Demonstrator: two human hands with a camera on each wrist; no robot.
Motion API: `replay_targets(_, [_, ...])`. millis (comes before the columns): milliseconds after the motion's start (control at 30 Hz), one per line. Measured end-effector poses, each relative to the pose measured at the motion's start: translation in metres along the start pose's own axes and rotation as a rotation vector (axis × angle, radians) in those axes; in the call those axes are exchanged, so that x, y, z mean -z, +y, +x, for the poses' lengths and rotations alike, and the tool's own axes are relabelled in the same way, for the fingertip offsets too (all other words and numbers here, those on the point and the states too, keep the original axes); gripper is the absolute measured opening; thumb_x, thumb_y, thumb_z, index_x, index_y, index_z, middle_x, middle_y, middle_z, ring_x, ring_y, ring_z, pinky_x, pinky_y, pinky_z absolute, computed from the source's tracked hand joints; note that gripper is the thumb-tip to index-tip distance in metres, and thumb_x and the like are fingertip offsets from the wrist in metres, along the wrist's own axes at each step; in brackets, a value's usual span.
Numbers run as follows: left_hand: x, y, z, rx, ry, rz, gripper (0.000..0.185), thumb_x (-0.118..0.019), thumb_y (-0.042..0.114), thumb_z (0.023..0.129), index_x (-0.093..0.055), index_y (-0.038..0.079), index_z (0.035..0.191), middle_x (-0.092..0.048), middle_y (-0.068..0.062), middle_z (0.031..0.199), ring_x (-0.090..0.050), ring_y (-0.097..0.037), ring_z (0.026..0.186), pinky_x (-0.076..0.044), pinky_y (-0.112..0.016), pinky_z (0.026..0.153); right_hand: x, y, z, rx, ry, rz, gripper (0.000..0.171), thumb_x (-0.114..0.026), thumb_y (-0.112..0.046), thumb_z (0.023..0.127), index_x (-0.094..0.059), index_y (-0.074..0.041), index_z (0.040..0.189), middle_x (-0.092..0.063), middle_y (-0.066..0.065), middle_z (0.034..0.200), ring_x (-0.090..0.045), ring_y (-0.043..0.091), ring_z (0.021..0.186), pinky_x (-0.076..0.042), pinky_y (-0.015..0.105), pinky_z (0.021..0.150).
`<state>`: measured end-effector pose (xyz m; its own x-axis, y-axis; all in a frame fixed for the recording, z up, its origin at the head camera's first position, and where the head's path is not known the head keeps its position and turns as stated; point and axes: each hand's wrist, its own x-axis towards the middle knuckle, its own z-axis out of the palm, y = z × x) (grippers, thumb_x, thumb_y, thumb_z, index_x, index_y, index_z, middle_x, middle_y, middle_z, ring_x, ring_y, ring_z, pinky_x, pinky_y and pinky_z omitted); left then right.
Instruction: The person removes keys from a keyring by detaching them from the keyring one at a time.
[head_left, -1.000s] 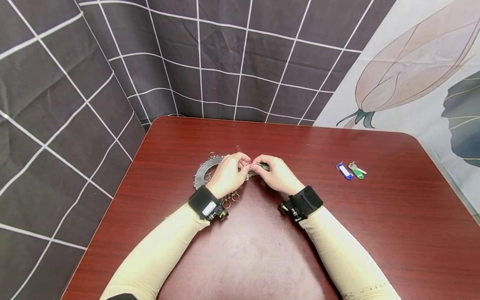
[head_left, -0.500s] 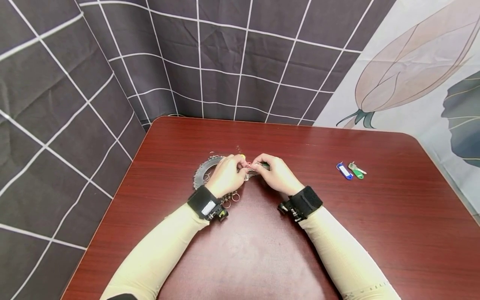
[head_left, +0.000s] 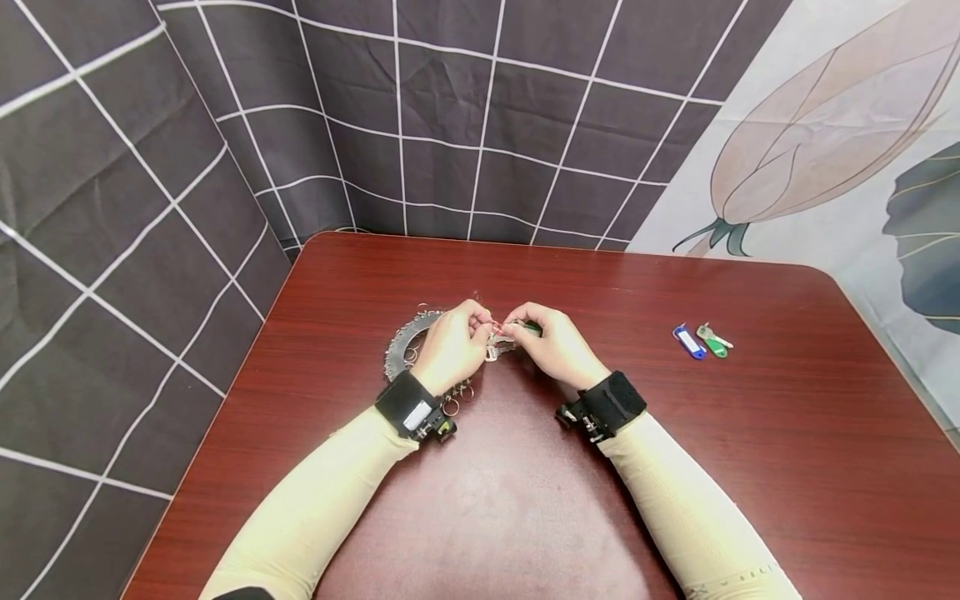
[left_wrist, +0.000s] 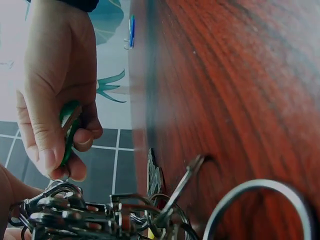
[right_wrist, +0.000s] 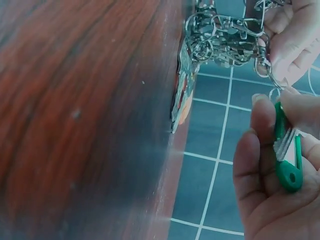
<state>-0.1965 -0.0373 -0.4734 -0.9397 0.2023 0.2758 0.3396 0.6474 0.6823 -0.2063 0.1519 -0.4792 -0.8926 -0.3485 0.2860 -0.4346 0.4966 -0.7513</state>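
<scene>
A large metal key hoop [head_left: 403, 342] lined with small rings and clasps lies under my left hand [head_left: 450, 346]. The left fingers pinch one of its metal clasps [right_wrist: 262, 57]. My right hand [head_left: 558, 346] holds a green key tag [right_wrist: 290, 177] with a silver key [right_wrist: 285, 145] against it. Thumb and forefinger pinch the small ring end of that tag, right at the clasp. Something small and red [head_left: 497, 327] shows between the two hands. More keys [head_left: 498, 348] hang or lie just below the fingertips.
A blue key tag [head_left: 689, 342] and another green key tag [head_left: 717, 348] with keys lie on the red-brown table [head_left: 600, 500] at the right. A dark gridded cloth [head_left: 442, 125] hangs behind the table and at its left.
The left hand and hoop have shifted slightly, and the left fingertips have drawn a little away from the right ones. More of the keys below the fingers shows. The tags at right stay put.
</scene>
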Motion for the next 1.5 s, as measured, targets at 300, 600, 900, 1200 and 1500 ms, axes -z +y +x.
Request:
replay_targets(300, [0.001,0.004,-0.002,-0.023,0.007,-0.019,0.009,-0.058,0.008,0.091,-0.063,0.009,0.098,-0.064,0.000,0.082,-0.059,-0.014,0.073,-0.047,-0.032,0.068,-0.002,0.002,0.000,0.012,0.010,0.062,0.006,-0.063,-0.019,0.095,-0.063,-0.014,0.097,-0.062,0.004,0.080,-0.054,0.013,0.068,-0.042,0.027,0.061])
replay_targets(600, [0.002,0.003,-0.001,-0.057,0.002,-0.036,0.008,-0.058,0.011,0.095,-0.064,0.009,0.099,-0.062,0.000,0.078,-0.056,-0.015,0.070,-0.045,-0.033,0.064,-0.002,0.000,0.001,-0.024,-0.011,0.195,0.007,-0.059,-0.011,0.096,-0.060,-0.006,0.101,-0.059,0.019,0.077,-0.056,0.033,0.065,-0.041,0.024,0.055])
replay_targets(900, [0.003,0.008,-0.003,-0.082,0.009,-0.075,0.009,-0.058,0.008,0.095,-0.066,0.007,0.098,-0.062,0.000,0.079,-0.053,-0.014,0.067,-0.044,-0.030,0.063,0.003,-0.010,0.001,-0.141,-0.063,0.292,0.009,-0.056,0.000,0.095,-0.059,0.007,0.100,-0.062,0.020,0.084,-0.057,0.048,0.074,-0.050,0.036,0.061])
replay_targets(1200, [0.002,0.010,-0.005,-0.159,0.026,-0.053,0.007,-0.061,0.007,0.093,-0.068,0.006,0.094,-0.065,-0.003,0.082,-0.055,-0.018,0.078,-0.045,-0.034,0.071,0.002,0.004,0.000,-0.129,-0.051,0.263,0.005,-0.061,-0.004,0.093,-0.061,0.000,0.097,-0.066,0.024,0.087,-0.060,0.044,0.075,-0.046,0.022,0.057])
replay_targets(1500, [0.000,0.007,-0.003,-0.178,0.010,0.016,0.005,-0.063,0.011,0.092,-0.068,0.008,0.092,-0.067,-0.002,0.086,-0.057,-0.020,0.083,-0.044,-0.034,0.074,0.001,0.004,0.002,-0.118,-0.031,0.276,0.004,-0.061,0.000,0.092,-0.062,-0.002,0.095,-0.067,0.020,0.085,-0.062,0.033,0.069,-0.051,0.037,0.060])
